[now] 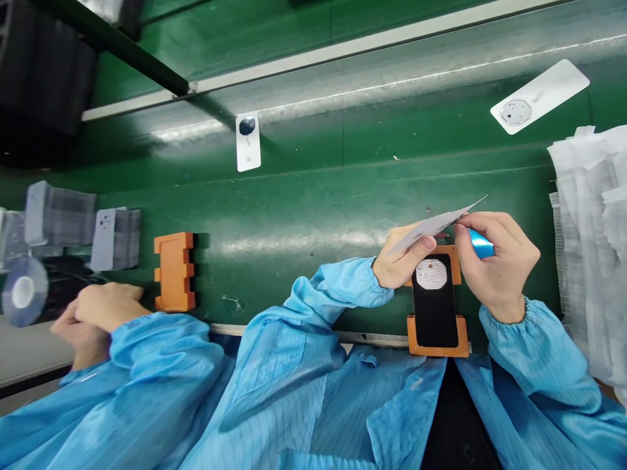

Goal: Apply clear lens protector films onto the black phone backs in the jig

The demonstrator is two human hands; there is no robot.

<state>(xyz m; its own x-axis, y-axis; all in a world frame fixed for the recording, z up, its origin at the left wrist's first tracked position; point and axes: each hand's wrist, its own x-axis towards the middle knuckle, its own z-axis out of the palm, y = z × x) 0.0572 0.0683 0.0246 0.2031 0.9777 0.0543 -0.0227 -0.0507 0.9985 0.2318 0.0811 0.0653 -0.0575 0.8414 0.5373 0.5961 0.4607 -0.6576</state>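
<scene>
My left hand point(404, 258) grips a thin white phone-shaped sheet point(431, 228) between thumb and fingers, tilted nearly edge-on to my view. My right hand point(502, 254) is closed, its fingertips at the sheet's right end. A shiny blue piece point(480, 243) shows inside its curled fingers; its kind I cannot make out. Whether these fingertips also pinch the sheet is unclear. Below both hands, a black phone-shaped panel point(435, 313) with a pale round camera area lies in an orange fixture point(462, 336) at the bench's front edge.
A co-worker's blurred hands point(105, 320) are at left, near a tape roll point(24, 294) and an orange fixture point(175, 271). Stacked panels point(117, 238) stand behind. Two white panels point(248, 147) point(543, 94) lie farther back on the green bench. White sheets point(590, 248) are piled at right.
</scene>
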